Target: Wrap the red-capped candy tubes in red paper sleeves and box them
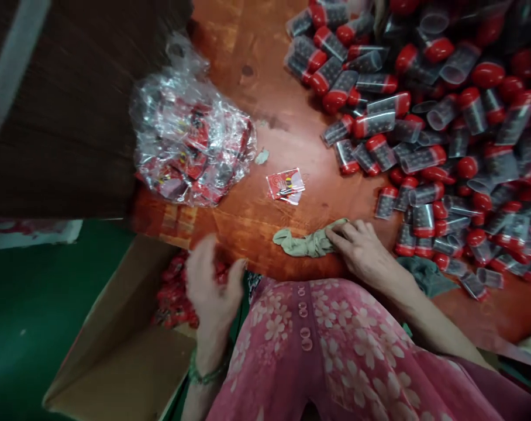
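My right hand rests at the table's near edge, its fingers closed on one end of a crumpled grey-green cloth. My left hand, a green bead bracelet on its wrist, hangs in the air with thumb and fingers apart, slightly blurred and holding nothing. Below and beyond it is an open cardboard box with small red packets inside. Just past the cloth lie a few flat red printed packets. A clear plastic bag full of similar red packets sits at the table's left.
A large pile of clear tubes with red caps covers the table's right side. A dark grey-green cloth lies by my right forearm. A small pale scrap is near the bag. A dark brown surface fills the upper left.
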### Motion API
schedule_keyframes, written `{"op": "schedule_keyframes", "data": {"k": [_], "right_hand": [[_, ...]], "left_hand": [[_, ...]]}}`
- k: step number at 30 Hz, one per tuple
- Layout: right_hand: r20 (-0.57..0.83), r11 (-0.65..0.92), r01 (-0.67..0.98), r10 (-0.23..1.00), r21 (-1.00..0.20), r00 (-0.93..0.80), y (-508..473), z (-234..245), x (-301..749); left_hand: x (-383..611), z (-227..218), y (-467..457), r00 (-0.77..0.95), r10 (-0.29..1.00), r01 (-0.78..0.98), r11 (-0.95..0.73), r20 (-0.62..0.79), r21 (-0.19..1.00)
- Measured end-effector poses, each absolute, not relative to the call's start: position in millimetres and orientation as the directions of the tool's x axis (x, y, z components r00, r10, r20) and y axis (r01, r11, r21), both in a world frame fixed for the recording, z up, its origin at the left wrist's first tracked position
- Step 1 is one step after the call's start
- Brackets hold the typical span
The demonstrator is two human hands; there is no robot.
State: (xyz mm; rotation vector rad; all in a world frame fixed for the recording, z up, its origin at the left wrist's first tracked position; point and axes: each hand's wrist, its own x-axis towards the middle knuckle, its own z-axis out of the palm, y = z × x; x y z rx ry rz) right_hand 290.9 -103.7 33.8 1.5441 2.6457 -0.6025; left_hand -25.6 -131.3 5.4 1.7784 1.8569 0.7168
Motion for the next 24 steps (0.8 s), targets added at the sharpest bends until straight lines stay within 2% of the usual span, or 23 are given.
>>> {"op": "schedule_keyframes", "data": {"k": [2,3,5,7,10,14,17,19,22,24], "right_hand": [[-0.162,0.456,0.838,0.841,-0.298,-0.515,-107,26,289],[-0.155,0.467,0.834,0.838,-0.294,-0.524,-108,22,288],[-0.109,0.462,0.835,0.853,-0.299,-0.511,-110,16,288],[-0.044,0.454,0.833,0.870,-0.315,-0.491,-112,8,288],[0.098,0.428,0.853,0.903,-0.300,-0.419,-113,-4,284],[0.240,0.372,0.893,0.918,-0.252,-0.315,-109,-4,287],[0.213,0.334,0.908,0.935,-0.254,-0.284,-107,17,305],[0.201,0.275,0.934,0.952,-0.228,-0.231,-106,33,322],[0.183,0.071,0.993,0.982,-0.090,-0.053,-102,43,342],[0.128,-0.049,0.999,0.990,-0.013,0.050,-98,39,345]], "left_hand": [[17,5,-107,0.314,0.938,0.756,-0.340,0.145,0.560],[36,3,-98,0.441,0.885,0.738,-0.451,0.148,0.501],[67,-2,-85,0.605,0.789,0.712,-0.598,0.112,0.369],[86,-10,-79,0.673,0.737,0.704,-0.666,0.069,0.246],[98,-23,-75,0.670,0.736,0.714,-0.674,0.095,0.190],[105,-27,-72,0.560,0.813,0.771,-0.582,0.161,0.259],[104,-20,-70,0.540,0.823,0.756,-0.566,0.175,0.328],[100,-13,-62,0.522,0.815,0.706,-0.578,0.251,0.410],[90,-9,-42,0.441,0.813,0.676,-0.580,0.381,0.455],[83,-14,-26,0.419,0.830,0.721,-0.551,0.368,0.420]]}}
